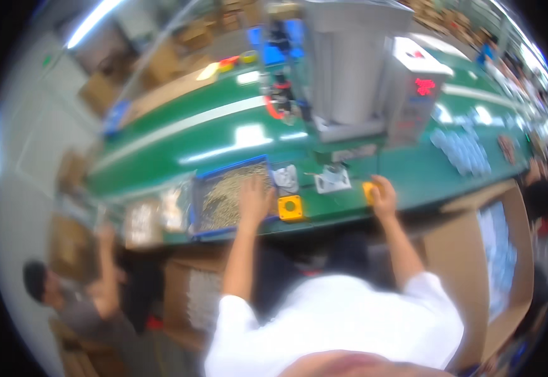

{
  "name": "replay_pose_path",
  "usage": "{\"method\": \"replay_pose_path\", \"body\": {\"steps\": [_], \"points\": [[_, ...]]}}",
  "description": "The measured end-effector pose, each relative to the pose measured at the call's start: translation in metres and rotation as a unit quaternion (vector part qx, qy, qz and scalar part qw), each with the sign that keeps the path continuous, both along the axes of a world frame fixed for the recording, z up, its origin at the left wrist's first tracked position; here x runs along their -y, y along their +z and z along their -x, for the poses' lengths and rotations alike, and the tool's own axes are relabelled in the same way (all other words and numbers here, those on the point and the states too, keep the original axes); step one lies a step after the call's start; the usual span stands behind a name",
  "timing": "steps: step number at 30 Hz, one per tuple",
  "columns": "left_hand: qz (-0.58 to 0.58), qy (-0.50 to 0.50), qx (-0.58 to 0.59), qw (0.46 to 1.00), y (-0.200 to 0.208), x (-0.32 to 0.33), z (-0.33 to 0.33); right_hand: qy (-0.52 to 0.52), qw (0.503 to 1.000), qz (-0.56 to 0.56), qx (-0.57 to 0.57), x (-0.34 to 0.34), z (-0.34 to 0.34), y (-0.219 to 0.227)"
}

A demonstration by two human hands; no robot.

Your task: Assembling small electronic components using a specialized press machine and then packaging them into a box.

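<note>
My left hand point(255, 198) reaches over a blue-rimmed tray point(193, 210) filled with many small beige parts point(226, 196). Its fingers look stretched out, though blurred, and I see nothing held in them. My right hand point(384, 196) is at a yellow square box point(368, 193) on the bench's near edge, touching it and partly covering it, with the fingers apart. A second yellow square box point(291, 208) with a dark round centre stands beside my left hand. Behind it lies a whitish bundle point(285, 179). Between my hands, a pale metal fixture point(332, 180) sits under a large grey press point(351, 69).
The green bench point(179, 141) runs left to right. A control box point(412, 94) with a red display adjoins the press. Light-blue wrapped pieces point(461, 151) lie right. An open carton point(456, 270) is beside me. At left, a person point(85, 301) works near plastic bags point(143, 223).
</note>
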State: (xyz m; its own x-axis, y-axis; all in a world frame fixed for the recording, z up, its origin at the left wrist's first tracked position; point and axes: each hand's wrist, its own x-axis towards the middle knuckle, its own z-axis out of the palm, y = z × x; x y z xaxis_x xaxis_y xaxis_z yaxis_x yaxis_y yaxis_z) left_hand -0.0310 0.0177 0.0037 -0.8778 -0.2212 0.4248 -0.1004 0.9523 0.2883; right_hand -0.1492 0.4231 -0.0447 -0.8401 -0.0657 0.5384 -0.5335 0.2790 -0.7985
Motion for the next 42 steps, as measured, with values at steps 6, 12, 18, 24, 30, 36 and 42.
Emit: {"method": "replay_pose_path", "body": {"steps": [6, 12, 18, 24, 30, 36, 42], "points": [[0.081, -0.023, 0.181, 0.980, -0.038, 0.039, 0.013, -0.068, 0.997, -0.041, -0.023, 0.011, -0.003, 0.011], [0.104, -0.084, 0.172, 0.976, -0.048, 0.054, 0.025, -0.094, 0.993, -0.066, -0.004, 0.011, -0.009, 0.021], [0.063, -0.070, 0.190, 0.977, -0.052, 0.056, 0.020, -0.088, 0.994, -0.064, -0.023, 0.015, -0.015, 0.018], [-0.003, -0.083, 0.196, 0.977, -0.035, 0.042, 0.009, -0.060, 0.998, -0.029, 0.022, 0.004, -0.001, 0.017], [0.024, -0.099, 0.156, 0.983, -0.042, 0.043, 0.008, -0.074, 0.988, -0.098, -0.091, 0.050, -0.023, 0.090], [0.008, -0.084, 0.168, 0.982, -0.035, 0.044, 0.002, 0.135, 0.971, -0.055, 0.191, 0.127, -0.022, 0.135], [-0.003, -0.082, 0.186, 0.979, -0.034, 0.048, 0.007, -0.105, 0.992, 0.036, -0.064, 0.060, -0.004, 0.101]]}}
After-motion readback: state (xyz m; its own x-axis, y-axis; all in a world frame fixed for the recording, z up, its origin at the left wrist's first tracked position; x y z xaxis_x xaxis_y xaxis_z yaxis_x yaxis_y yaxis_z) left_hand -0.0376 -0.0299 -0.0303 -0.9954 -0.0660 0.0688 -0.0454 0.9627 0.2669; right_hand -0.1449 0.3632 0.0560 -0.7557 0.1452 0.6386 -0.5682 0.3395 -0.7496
